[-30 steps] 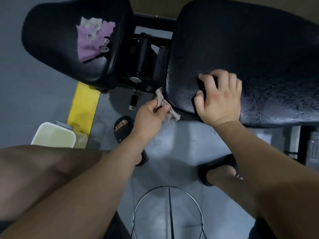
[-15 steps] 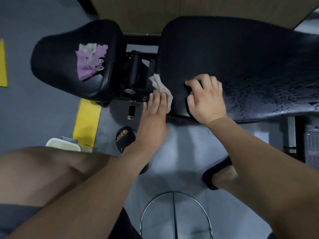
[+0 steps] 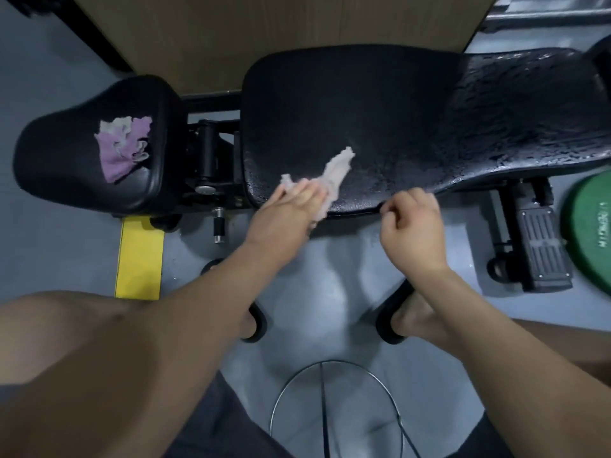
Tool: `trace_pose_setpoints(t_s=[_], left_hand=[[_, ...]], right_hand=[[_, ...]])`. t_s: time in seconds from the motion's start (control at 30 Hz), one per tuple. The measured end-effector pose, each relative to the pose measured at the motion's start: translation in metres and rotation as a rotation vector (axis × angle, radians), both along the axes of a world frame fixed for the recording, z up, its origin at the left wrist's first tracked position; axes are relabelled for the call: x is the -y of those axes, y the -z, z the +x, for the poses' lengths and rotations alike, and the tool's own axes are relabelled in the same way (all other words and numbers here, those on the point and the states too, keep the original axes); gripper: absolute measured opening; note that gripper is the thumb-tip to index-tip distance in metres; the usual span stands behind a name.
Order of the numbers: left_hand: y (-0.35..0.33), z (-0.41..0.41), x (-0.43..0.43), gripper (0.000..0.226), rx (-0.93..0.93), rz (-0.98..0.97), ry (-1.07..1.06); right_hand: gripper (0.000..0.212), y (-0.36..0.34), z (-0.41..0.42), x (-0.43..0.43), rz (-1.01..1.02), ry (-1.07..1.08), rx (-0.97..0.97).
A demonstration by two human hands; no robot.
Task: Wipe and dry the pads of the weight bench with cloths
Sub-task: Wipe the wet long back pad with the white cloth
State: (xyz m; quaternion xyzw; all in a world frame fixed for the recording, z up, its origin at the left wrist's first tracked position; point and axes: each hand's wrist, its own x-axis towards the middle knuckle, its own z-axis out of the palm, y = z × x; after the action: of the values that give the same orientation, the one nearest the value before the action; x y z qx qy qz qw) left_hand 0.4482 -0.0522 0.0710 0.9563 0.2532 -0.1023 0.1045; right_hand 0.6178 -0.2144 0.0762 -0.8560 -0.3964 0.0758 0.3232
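Observation:
The long black back pad (image 3: 380, 120) of the weight bench lies across the upper middle, with water beads on its right part and near edge. My left hand (image 3: 291, 206) presses a pale beige cloth (image 3: 335, 175) flat on the pad's near left corner, the cloth trailing up and right past my fingers. My right hand (image 3: 413, 226) is curled at the pad's near edge, fingers closed, with nothing seen in it. On the left, the smaller black seat pad (image 3: 66, 153) carries a crumpled purple and grey cloth (image 3: 124, 145).
The bench's hinge and pull pin (image 3: 218, 223) sit between the two pads. A green weight plate (image 3: 591, 233) lies at the right, beside a black foot piece (image 3: 539, 246). Yellow floor tape (image 3: 140, 256) is at the left, a wire ring (image 3: 334, 411) between my feet, a wooden panel (image 3: 281, 34) behind.
My left hand has swept the beige cloth from the pad's left end onto its top surface, to the right. My right hand has come off the pad top to its near edge.

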Motion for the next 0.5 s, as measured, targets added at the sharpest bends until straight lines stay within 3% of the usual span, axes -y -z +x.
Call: trace_pose_setpoints(t_s=[0.17,0.33,0.4,0.5], left_hand=[[0.008,0.011,0.025,0.070,0.021,0.045,-0.192],[-0.006,0.076,0.061,0.065,0.083,-0.028,0.036],[-0.011,0.082,0.052,0.060,0.099,-0.105,0.074],[-0.035,0.060,0.040,0.020,0.278,-0.415,-0.098]], right_hand=[[0.015,-0.008,-0.017,0.010,-0.002,0.005,-0.129],[0.016,-0.018,-0.007,0.032,-0.035,0.109,-0.225],[0.028,-0.020,-0.005,0.036,-0.087,0.126,-0.291],[0.063,-0.023,-0.009,0.034,-0.165,0.055,-0.444]])
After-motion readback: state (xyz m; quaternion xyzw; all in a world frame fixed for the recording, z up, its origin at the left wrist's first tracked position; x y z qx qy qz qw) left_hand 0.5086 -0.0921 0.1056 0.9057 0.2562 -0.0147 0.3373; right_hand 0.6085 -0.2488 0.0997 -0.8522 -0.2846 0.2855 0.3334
